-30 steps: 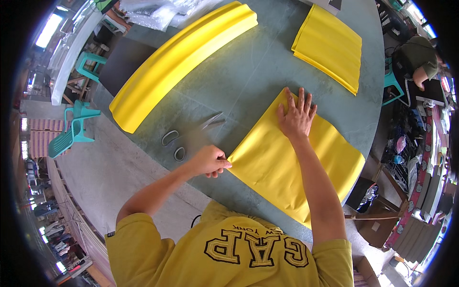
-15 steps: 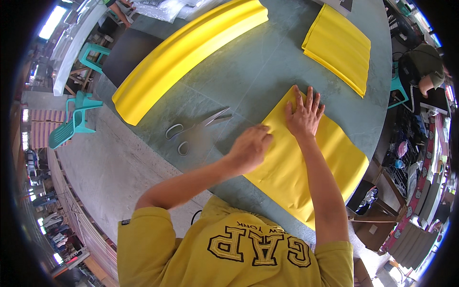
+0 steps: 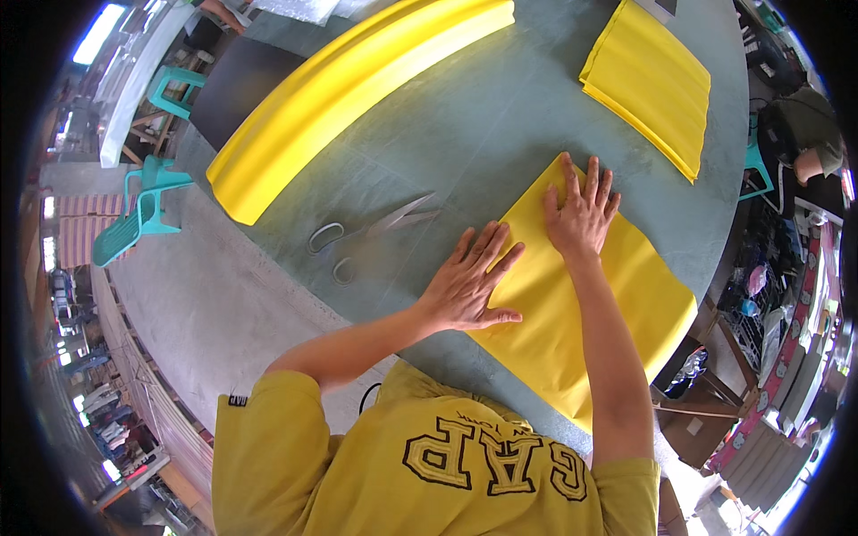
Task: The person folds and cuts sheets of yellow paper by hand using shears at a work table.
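A yellow sheet of smooth material point(image 3: 617, 304) lies flat on the grey-green table, its near corner close to my body. My left hand point(image 3: 469, 281) rests with fingers spread across the sheet's left edge, partly over the bare tabletop. Farther up, my right hand point(image 3: 583, 210) presses flat near the sheet's far corner, fingers apart. Neither hand grips anything. Left of my left hand lies a pair of scissors point(image 3: 371, 230) with pale handles, blades slightly parted and pointing away to the right.
A long yellow rolled or folded length point(image 3: 357, 94) stretches across the far left of the table point(image 3: 447, 170). A folded yellow stack point(image 3: 648, 85) lies at the far right. Green plastic chairs point(image 3: 147, 219) stand on the floor at left; another person point(image 3: 809, 134) is at right.
My left hand has gone from closed fingers at the sheet's left edge to spread flat there. My right hand stays flat in nearly the same place on the sheet.
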### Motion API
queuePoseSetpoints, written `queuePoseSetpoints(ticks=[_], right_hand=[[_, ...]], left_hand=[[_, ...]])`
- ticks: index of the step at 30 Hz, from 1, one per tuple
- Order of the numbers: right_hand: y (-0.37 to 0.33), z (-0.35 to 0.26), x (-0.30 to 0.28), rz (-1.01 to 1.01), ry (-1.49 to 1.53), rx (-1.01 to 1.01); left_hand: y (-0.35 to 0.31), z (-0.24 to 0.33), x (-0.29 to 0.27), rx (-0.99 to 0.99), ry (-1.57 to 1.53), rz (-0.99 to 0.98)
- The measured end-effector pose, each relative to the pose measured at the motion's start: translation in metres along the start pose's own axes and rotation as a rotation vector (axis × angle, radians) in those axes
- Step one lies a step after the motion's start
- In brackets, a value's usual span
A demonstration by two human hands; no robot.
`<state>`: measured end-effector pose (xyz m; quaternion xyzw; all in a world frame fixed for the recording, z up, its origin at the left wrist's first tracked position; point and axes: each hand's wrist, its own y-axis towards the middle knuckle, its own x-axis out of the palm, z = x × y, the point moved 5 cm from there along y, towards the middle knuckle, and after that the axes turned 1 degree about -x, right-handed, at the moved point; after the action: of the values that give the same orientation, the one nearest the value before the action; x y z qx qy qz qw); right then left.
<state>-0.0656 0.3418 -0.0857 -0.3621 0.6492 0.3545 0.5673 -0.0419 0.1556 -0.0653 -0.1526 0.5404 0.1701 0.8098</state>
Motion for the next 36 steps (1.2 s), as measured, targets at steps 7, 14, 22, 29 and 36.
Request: queuePoseSetpoints(ticks=[7,14,22,29,36], right_hand=[[0.003,0.004,-0.001,-0.027,-0.009,0.021],[0.005,0.005,0.007,-0.012,-0.013,0.015],[-0.003,0.015,0.003,0.009,0.213,0.072],[-0.155,-0.066,-0.045,0.094,0.726,-0.097],[-0.175,-0.052,-0.022,0.009,0.47,-0.002]], left_hand=[[0.014,-0.032,-0.031,-0.196,-0.656,0.051],[0.007,0.011,0.003,0.107,-0.017,0.061],[0.013,0.027,0.01,0.123,0.062,0.087],[0.012,0.02,0.018,0.127,0.089,0.138],[0.022,0.019,0.019,0.082,0.174,0.026]])
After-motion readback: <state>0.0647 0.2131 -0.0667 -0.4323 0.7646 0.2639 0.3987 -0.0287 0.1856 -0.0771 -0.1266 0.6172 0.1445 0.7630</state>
